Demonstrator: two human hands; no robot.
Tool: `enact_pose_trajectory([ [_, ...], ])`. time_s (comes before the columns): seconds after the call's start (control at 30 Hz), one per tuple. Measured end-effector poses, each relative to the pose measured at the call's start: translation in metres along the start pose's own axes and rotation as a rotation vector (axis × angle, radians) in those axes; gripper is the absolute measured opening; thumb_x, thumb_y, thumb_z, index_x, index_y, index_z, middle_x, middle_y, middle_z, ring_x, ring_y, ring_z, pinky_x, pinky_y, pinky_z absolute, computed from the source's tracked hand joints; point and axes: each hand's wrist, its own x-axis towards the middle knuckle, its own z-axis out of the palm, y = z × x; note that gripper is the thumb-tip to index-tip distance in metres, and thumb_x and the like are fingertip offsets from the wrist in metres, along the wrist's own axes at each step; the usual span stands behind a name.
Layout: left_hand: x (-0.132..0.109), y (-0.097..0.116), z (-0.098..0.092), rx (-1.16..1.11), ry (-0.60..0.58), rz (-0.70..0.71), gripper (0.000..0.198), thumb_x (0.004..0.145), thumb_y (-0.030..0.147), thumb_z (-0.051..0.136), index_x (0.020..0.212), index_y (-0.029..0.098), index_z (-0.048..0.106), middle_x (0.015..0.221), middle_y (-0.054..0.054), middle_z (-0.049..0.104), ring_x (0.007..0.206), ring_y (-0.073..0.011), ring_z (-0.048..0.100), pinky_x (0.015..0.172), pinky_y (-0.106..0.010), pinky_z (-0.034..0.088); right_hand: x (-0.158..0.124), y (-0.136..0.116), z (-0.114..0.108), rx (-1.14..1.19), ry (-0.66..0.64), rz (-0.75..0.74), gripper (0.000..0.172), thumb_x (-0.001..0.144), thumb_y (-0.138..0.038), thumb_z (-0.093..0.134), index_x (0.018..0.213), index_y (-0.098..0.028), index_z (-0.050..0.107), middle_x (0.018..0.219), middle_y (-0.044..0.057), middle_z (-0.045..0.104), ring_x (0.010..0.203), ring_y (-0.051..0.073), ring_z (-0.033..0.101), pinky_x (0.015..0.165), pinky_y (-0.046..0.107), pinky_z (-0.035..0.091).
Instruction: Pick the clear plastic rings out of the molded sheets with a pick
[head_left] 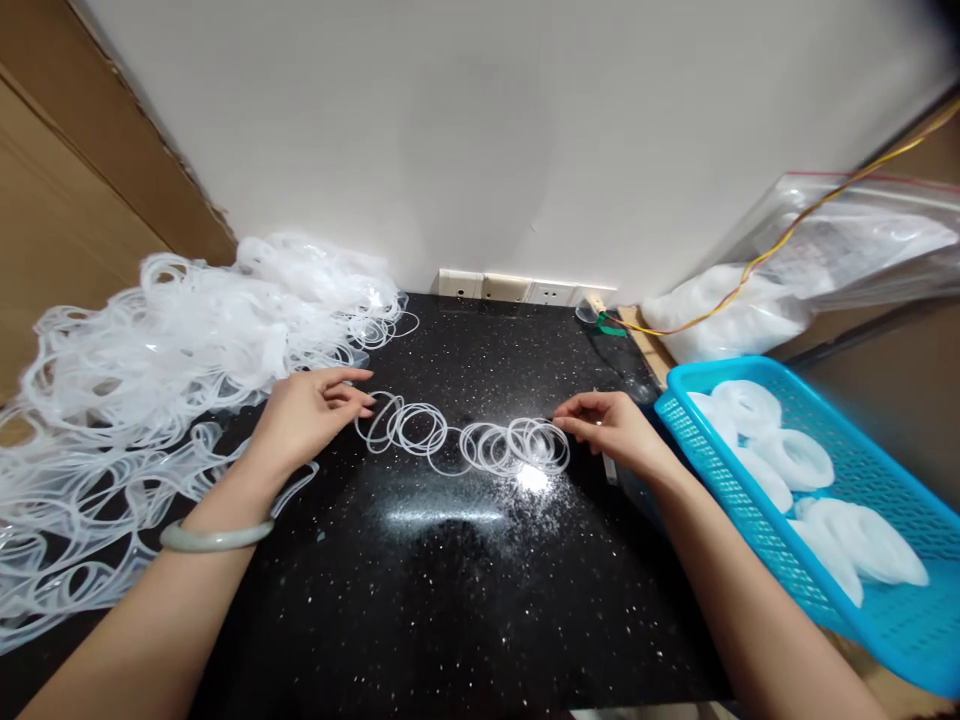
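Observation:
A row of several thin clear plastic rings (pixel 465 438) lies overlapping across the middle of a black speckled slab (pixel 450 580). My left hand (pixel 307 415) rests at the row's left end, its fingers pinched together on the outermost ring. My right hand (pixel 611 430) is at the row's right end, fingertips pinched against the last rings there. A pale bangle (pixel 214 538) sits on my left wrist.
A large tangled heap of clear rings (pixel 150 370) covers the left side. A blue mesh basket (pixel 892 600) with stacked white ring bundles (pixel 795 460) stands at the right. Behind it lie plastic bags (pixel 825 270) and a yellow wire (pixel 787 235). Wall sockets (pixel 525 288) line the back.

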Motion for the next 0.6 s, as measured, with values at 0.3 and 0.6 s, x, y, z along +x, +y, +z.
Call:
enact_pose_trajectory([
  [0.3,0.005,-0.014,0.006,0.365,-0.016,0.267,0.032,0.072,0.042,0.065,0.094,0.021,0.074,0.093,-0.006,0.074,0.071,-0.02,0.066,0.067,-0.03,0.054,0.0,0.005,0.008,-0.256,0.033,-0.121,0.014,0.07,-0.028,0.073,0.076,-0.015,0.071,0.069,0.004,0.066,0.056,0.013,0.053,0.051,0.025,0.039],
  [0.6,0.005,-0.013,0.007,0.427,-0.006,0.391,0.027,0.079,0.039,0.053,0.092,0.025,0.072,0.089,-0.004,0.071,0.075,-0.0211,0.064,0.069,-0.028,0.051,-0.002,-0.009,0.0,0.074,0.004,-0.043,0.015,0.074,-0.03,0.066,0.074,-0.015,0.063,0.065,0.0,0.06,0.052,0.01,0.049,0.046,0.022,0.036],
])
